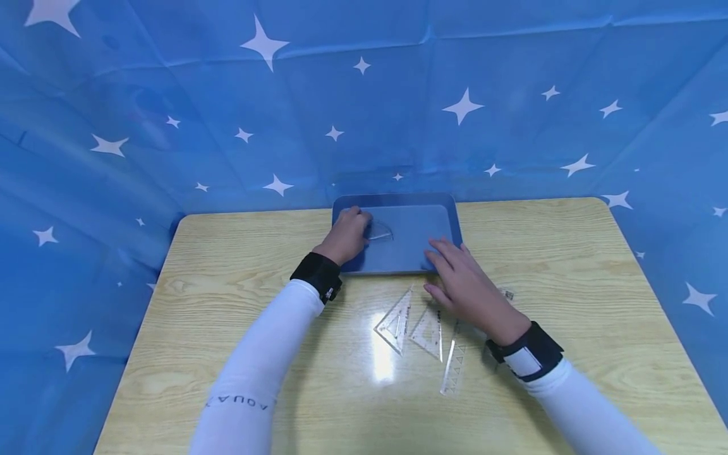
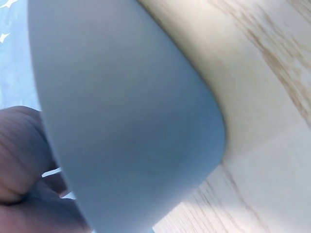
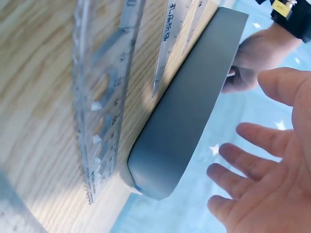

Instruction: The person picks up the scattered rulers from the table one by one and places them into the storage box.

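Observation:
My left hand [image 1: 348, 235] reaches into the left side of a shallow blue tray [image 1: 423, 237]. Its curled fingers pinch a clear plastic protractor [image 1: 381, 234] low over the tray floor; the tray wall [image 2: 131, 116] hides much of this hand in the left wrist view. Over the tray's front right corner hovers my right hand [image 1: 467, 287], fingers spread and holding nothing. Below it on the table lie two clear set squares, one on the left [image 1: 395, 322] and one nearer the hand [image 1: 429, 332], and a clear straight ruler [image 1: 454, 363].
A clear ruler with a wavy edge [image 3: 104, 116] lies on the table right of the others, largely covered by the right forearm in the head view. The wood-grain table [image 1: 227, 284] backs onto a blue curtain with white stars [image 1: 387, 114].

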Available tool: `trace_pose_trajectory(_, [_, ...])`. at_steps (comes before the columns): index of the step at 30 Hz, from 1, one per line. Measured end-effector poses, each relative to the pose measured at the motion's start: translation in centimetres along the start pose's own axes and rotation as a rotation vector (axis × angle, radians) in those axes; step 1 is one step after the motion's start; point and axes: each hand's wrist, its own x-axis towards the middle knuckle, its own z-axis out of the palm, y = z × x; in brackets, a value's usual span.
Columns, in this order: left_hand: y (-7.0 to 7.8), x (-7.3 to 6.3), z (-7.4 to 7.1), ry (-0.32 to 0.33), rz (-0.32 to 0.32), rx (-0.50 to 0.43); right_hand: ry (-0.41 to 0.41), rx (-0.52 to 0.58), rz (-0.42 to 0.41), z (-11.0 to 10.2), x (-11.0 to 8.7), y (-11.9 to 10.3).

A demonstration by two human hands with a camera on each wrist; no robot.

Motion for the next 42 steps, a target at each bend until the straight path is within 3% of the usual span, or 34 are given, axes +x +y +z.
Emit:
trace_pose_trajectory(9, [0.0, 0.6, 0.3, 0.023, -0.054, 0.022, 0.014, 0.027, 0.016, 0.2, -0.8, -0.6])
trace_pose_trajectory(18, [-0.2, 0.5, 0.4, 0.005, -0.080, 0.011, 0.041, 0.035, 0.021, 0.0, -1.2, -0.6])
trace_pose_trajectory(31, [-0.6, 0.5, 0.5, 0.023, -0.096, 0.000, -0.001, 0.022, 0.028, -0.3, -0.9, -0.7])
trace_pose_trajectory(36, [-0.4, -0.2, 0.0, 0.050, -0.078, -0.028, -0.020, 0.017, 0.036, -0.6, -0.7, -0.4])
trace_pose_trajectory(42, [0.2, -2.0, -0.6, 0.101, -0.027, -0.067, -0.035, 0.015, 0.028, -0.7, -0.6, -0.3])
